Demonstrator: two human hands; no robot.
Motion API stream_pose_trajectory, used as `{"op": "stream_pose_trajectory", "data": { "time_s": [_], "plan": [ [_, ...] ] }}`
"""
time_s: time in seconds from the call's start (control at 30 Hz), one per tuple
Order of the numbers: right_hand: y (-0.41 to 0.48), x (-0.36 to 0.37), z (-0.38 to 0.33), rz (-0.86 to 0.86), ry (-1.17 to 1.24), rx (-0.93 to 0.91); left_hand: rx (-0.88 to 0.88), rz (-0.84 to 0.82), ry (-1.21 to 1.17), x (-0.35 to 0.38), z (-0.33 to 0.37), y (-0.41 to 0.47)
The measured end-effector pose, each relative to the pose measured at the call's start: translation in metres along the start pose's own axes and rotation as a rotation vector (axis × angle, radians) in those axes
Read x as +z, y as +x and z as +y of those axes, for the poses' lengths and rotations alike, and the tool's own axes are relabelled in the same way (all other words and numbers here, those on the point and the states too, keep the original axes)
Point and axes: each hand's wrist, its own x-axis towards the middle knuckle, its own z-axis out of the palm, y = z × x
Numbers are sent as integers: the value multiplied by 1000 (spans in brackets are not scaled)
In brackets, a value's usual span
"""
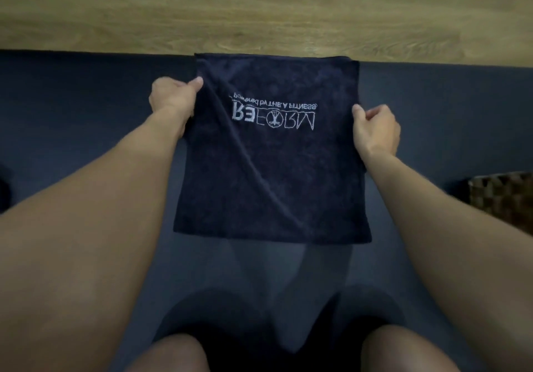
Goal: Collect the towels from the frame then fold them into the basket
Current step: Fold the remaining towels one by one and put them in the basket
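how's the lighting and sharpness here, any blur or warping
Head view: dim, even light with no glare; the towel and its white print are fairly sharp; the basket at the right edge is blurry; the wide angle swells the forearms toward the lower corners.

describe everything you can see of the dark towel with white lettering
The towel is dark navy, roughly square, terry-looking cloth with white REFORM lettering that appears upside down. It is spread open over the dark mat, far edge reaching the wooden floor. The left hand pinches its left edge, where a diagonal crease starts; the right hand pinches the right edge.
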Motion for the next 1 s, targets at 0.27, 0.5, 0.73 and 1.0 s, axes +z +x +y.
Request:
{"op": "stream_pose_trajectory", "data": {
  "time_s": [0.27, 0.5, 0.73, 1.0],
  "plan": [
    [-113, -31, 59, -350, -200, 59, -18, -303, 545, -43, -82, -111],
    [-150, -77, 76, -732, 195, 480, -309, -473, 223, -67, -109, -168],
    [-147, -105, 68, -549, 485, 244, -185, -261, -10, -77, -94, -168],
    [-98, -107, 45, -703, 905, 373, 42, -235, -535, -75, -29, -131]
  ]
}}
